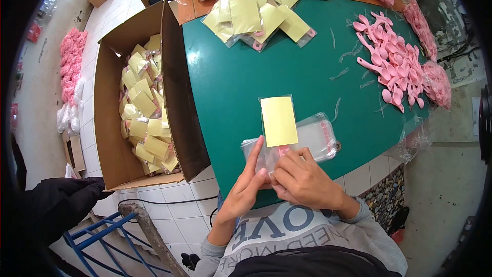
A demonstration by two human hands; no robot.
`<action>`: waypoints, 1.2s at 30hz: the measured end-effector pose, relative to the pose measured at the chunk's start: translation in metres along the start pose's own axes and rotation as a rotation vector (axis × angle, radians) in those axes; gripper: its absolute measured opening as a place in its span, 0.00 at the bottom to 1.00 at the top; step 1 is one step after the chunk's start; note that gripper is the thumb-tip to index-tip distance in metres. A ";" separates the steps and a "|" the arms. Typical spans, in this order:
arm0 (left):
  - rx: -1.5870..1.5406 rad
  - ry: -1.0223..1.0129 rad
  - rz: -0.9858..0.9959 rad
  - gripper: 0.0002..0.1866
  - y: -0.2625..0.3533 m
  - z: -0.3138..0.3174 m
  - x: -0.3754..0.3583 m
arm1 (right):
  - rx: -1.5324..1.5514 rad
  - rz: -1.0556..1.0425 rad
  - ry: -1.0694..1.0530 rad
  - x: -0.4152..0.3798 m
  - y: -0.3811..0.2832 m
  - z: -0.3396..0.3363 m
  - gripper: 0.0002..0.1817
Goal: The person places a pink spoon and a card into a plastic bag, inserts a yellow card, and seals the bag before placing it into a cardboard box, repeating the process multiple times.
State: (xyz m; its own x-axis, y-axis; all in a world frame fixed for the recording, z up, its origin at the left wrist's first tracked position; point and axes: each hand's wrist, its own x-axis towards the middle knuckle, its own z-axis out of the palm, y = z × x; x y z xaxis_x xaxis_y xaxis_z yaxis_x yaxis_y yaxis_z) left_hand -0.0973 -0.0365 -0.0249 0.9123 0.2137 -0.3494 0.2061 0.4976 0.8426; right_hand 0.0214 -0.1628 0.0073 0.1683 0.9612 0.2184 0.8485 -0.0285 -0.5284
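A clear plastic bag with a yellow card (279, 121) in it lies near the front of the green table, with something pink at its lower end. My right hand (305, 177) is closed on the bag's lower end, its fingers bent together. At the bag's lower left is my left hand (247, 185), index finger stretched up along the edge and thumb apart. Whether its other fingers hold anything is hidden. Beneath and beside the card lies a stack of clear plastic bags (316, 137), partly under my right hand.
Pink spoons (392, 61) are heaped on the green table (230, 82) at the right. Yellow-card packets (246, 15) lie at its back. A cardboard box (115, 143) of similar packets stands at the left, near a blue metal frame (102, 236).
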 end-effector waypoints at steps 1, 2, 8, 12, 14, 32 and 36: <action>0.170 0.017 0.033 0.33 -0.003 -0.002 0.004 | 0.005 -0.039 0.013 0.000 0.000 0.001 0.11; 0.282 0.040 0.057 0.32 -0.002 0.000 0.005 | 0.014 -0.058 0.007 0.000 0.001 0.002 0.11; 0.437 0.191 0.126 0.28 0.000 0.014 0.012 | 0.498 -0.174 -0.315 -0.006 0.029 -0.046 0.08; 0.329 -0.007 0.098 0.19 0.002 0.006 0.012 | 0.923 -0.318 -0.186 -0.007 0.126 -0.109 0.13; 0.303 0.000 0.134 0.16 -0.004 0.009 0.015 | 0.863 0.314 0.114 -0.026 0.203 -0.149 0.12; 0.193 0.011 0.118 0.16 0.009 -0.003 0.001 | 0.398 0.196 0.233 -0.031 0.050 -0.009 0.13; 0.652 0.078 0.284 0.11 0.004 0.003 0.004 | 0.389 0.204 0.205 -0.032 0.046 -0.013 0.12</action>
State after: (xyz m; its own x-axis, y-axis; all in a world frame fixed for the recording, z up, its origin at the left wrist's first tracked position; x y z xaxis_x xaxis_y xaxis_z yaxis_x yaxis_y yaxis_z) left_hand -0.0916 -0.0364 -0.0216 0.9390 0.3324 -0.0878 0.1561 -0.1845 0.9704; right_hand 0.0611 -0.1981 -0.0133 0.4398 0.8720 0.2150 0.5440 -0.0681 -0.8363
